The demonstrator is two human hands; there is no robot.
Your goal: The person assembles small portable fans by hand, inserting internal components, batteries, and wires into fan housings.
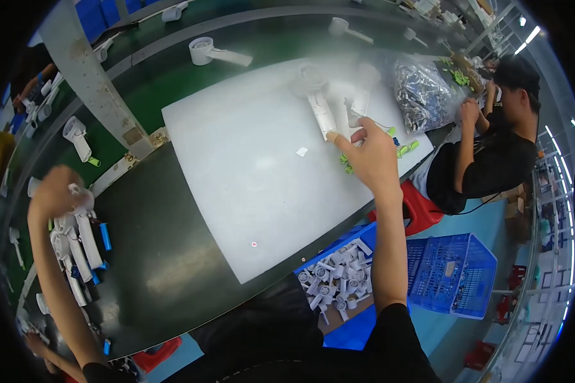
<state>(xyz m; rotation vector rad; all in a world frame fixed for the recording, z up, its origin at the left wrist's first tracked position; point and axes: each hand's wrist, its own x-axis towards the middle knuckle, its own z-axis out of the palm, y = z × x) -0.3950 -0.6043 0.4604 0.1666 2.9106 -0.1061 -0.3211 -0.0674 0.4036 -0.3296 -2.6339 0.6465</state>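
My right hand (372, 158) is over the far right of a white sheet (236, 172), thumb and fingers apart. The thumb tip is at the lower end of a white handheld-fan-like housing (322, 115). More such white housings stand beside it, their upper ends hazy in the picture. Small lime-green parts (407, 149) lie by my wrist. At the left, my left hand (57, 191) is smeared by motion above a pile of white housings (76, 239), close to a round white head. Whether it grips that head cannot be made out. Blue cylinders (105, 236) lie beside the pile.
A green conveyor (150, 73) carrying white housings runs behind the sheet, with a metal post (96, 76) at left. A stuffed clear bag (425, 92) is at far right, near a seated person (492, 140). Blue crates (453, 274) stand below the table's right edge.
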